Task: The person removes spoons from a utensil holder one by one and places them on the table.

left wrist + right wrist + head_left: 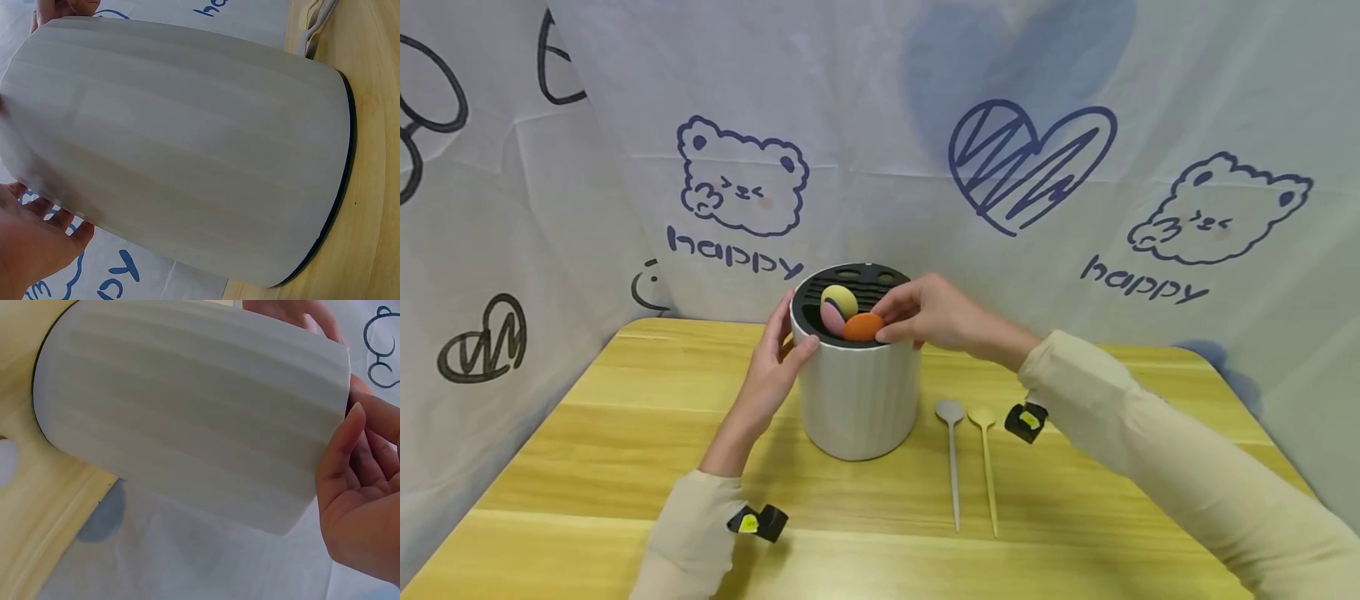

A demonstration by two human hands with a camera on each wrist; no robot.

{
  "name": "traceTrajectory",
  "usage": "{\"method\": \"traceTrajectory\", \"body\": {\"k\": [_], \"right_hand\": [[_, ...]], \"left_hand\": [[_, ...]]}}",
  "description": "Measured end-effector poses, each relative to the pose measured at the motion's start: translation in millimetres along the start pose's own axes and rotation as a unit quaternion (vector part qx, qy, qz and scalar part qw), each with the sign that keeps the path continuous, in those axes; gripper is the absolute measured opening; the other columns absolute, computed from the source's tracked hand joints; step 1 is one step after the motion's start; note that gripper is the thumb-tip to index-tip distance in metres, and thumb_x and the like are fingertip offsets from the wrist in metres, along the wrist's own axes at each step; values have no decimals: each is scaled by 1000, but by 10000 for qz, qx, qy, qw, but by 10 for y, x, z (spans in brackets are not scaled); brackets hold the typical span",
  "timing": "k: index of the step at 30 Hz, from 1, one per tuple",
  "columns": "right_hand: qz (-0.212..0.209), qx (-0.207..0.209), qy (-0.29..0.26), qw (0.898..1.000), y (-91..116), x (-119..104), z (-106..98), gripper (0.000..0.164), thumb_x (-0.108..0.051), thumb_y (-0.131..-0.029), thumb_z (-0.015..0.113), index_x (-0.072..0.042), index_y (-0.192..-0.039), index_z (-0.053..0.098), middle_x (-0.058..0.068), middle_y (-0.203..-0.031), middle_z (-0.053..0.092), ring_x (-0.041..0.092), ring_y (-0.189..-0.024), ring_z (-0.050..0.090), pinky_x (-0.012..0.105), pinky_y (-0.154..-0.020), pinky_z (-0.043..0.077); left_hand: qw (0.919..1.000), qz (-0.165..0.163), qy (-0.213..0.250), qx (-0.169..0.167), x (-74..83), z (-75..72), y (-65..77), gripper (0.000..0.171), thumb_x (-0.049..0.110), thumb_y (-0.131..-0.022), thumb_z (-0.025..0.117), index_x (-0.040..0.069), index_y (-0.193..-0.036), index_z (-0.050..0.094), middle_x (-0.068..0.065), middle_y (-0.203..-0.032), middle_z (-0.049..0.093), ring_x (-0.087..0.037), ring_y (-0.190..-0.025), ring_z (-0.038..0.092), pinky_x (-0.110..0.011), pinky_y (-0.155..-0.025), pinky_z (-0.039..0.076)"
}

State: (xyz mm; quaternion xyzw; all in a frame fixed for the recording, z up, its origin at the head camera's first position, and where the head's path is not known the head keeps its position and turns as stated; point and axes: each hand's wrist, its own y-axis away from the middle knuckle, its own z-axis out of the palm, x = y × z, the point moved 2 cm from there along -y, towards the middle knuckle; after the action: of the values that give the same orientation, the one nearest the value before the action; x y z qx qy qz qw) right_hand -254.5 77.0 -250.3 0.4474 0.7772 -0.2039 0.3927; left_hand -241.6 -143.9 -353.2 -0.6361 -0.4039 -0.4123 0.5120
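A white ribbed utensil holder (859,404) with a black slotted top stands upright on the table. My left hand (767,362) holds its left side near the rim, thumb at the front and fingers round the side. My right hand (936,312) pinches the edge of an orange spoon's bowl (863,327) at the front right of the opening; its handle is hidden. Beside it, a yellow spoon bowl (839,298) and a pink spoon bowl (832,318) stick up, with a dark edge between them. In the right wrist view, the holder's wall (187,419) hides most of what the fingers hold.
On the wooden table (625,467), a grey spoon (952,467) and a pale yellow spoon (988,467) lie side by side, right of the holder. A white cloth (865,208) with printed bears and hearts hangs behind the table's far edge.
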Motion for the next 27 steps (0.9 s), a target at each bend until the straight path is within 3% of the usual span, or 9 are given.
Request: {"method": "traceTrajectory", "body": {"k": [10,17,27], "right_hand": [[-211,16,-150,9997,8,-19,-56,22,-5,-88,69,0,-108,70,9,-100,70,22,-80,59,43,-70,55],[-235,170,-80,9995,24,-133,-159,23,-5,-88,69,0,-111,69,10,-102,70,23,-80,61,32,-62,53],[-510,372,-36,9980,60,-257,-263,27,-2,-89,66,2,-115,67,12,-100,69,29,-80,59,27,-59,50]], "left_hand": [[9999,114,60,0,-19,1,-4,70,22,-97,51,12,-156,15,-5,-159,16,-24,-144,19,-46,-115,19],[10000,60,58,3,-14,-10,0,70,24,-97,51,15,-156,16,-3,-159,17,-21,-143,20,-43,-115,20],[10000,78,10,28,-27,-7,11,70,23,-97,52,14,-156,16,-4,-159,17,-23,-144,19,-46,-114,19]]}}
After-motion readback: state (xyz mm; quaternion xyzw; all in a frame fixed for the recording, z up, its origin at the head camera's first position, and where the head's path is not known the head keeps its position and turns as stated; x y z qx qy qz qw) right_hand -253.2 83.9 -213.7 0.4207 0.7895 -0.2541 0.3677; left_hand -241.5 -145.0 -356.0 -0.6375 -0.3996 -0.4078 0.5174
